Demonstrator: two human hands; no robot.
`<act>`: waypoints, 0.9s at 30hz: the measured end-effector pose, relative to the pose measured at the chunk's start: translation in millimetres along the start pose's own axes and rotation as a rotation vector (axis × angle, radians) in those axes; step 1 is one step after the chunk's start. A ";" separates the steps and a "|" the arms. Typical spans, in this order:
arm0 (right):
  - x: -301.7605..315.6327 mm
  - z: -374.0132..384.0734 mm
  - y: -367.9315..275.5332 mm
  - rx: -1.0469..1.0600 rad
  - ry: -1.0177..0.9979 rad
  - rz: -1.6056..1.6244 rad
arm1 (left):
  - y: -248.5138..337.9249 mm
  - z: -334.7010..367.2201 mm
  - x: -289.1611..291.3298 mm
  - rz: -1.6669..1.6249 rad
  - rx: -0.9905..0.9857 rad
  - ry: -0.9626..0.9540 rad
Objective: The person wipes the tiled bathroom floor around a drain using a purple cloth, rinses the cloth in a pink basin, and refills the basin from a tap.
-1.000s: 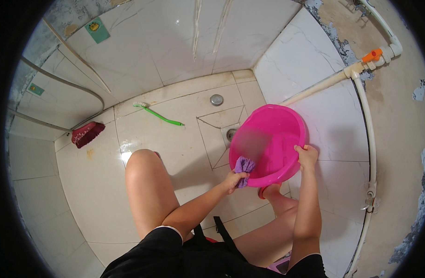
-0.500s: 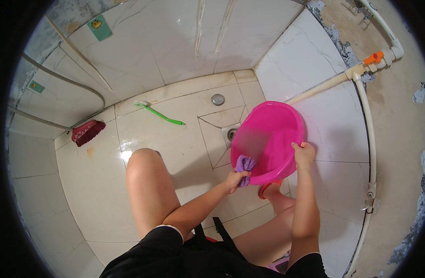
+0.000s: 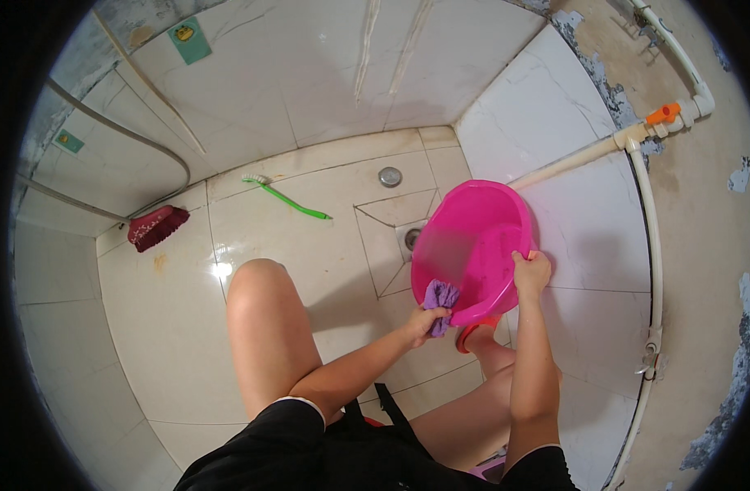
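A bright pink plastic basin is tilted on its side, its hollow facing me and its rim toward both hands. My right hand grips the rim on the right, thumb over the edge. In my left hand is a bunched purple cloth, its fingers closed round it. That cloth lies against the near left part of the rim. Whether the basin's underside touches the floor or wall is hidden.
A green-handled brush lies on the tiled floor. At the left wall rests a dark red broom head. Beside the basin is a floor drain, with a round metal cap beyond. A pipe with an orange valve runs along the right wall.
My left hand and the purple cloth have shifted slightly right and down along the rim. The right hand keeps its hold, and the basin has barely moved.
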State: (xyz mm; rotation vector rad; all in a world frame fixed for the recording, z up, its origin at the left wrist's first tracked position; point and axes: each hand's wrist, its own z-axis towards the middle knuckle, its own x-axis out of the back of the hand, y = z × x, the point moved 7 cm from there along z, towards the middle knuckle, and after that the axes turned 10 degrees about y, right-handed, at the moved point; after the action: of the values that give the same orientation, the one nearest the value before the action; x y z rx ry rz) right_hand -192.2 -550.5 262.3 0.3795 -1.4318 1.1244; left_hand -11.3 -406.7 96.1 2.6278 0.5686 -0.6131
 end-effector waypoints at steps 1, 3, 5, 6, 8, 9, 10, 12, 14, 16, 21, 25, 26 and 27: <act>-0.2 0.0 -0.3 0.002 0.009 -0.007 | -0.4 -0.4 0.2 -0.001 0.000 0.009; -1.2 0.1 -1.0 0.005 0.019 -0.014 | -1.5 0.0 -0.2 -0.022 0.006 0.008; -6.0 -1.0 -3.1 0.000 -0.025 -0.015 | -3.5 1.9 0.7 -0.044 0.012 0.007; -6.1 -1.6 -3.9 0.001 -0.024 -0.015 | -4.7 4.3 1.5 -0.083 0.011 -0.004; -7.2 -3.7 -8.0 0.022 -0.032 -0.009 | -6.8 10.5 4.2 -0.123 0.008 -0.014; -6.6 -5.3 -11.3 0.023 -0.032 -0.008 | -7.2 13.8 5.8 -0.137 0.002 -0.014; -3.3 -7.2 -16.3 0.024 -0.026 -0.018 | -7.1 14.7 5.8 -0.151 -0.001 -0.016; -2.7 -6.9 -18.4 0.024 -0.022 -0.028 | -6.0 16.6 6.3 -0.182 -0.010 -0.020; -5.3 -5.3 -20.3 0.075 -0.014 -0.037 | -4.9 17.8 7.1 -0.211 -0.020 -0.026; -12.1 -4.1 -19.5 0.058 -0.058 -0.021 | -4.3 18.9 7.9 -0.219 -0.005 -0.019; -21.5 -9.9 -16.3 0.147 -0.077 -0.040 | 4.8 9.4 4.6 -0.235 -0.025 0.003; -21.5 -16.3 -13.4 0.144 -0.144 -0.069 | 7.8 7.2 3.2 -0.233 -0.038 0.000; -24.7 -20.4 -10.5 0.046 -0.231 0.002 | 8.4 6.5 4.4 -0.234 -0.040 0.002; -20.8 -23.5 -13.4 0.048 -0.233 0.004 | 8.8 5.9 6.1 -0.230 -0.045 0.014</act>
State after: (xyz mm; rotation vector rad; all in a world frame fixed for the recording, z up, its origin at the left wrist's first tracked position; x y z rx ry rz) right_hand -163.2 -546.1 244.7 0.5567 -1.6103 1.1479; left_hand -4.2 -414.9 90.6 2.5456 0.8863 -0.6419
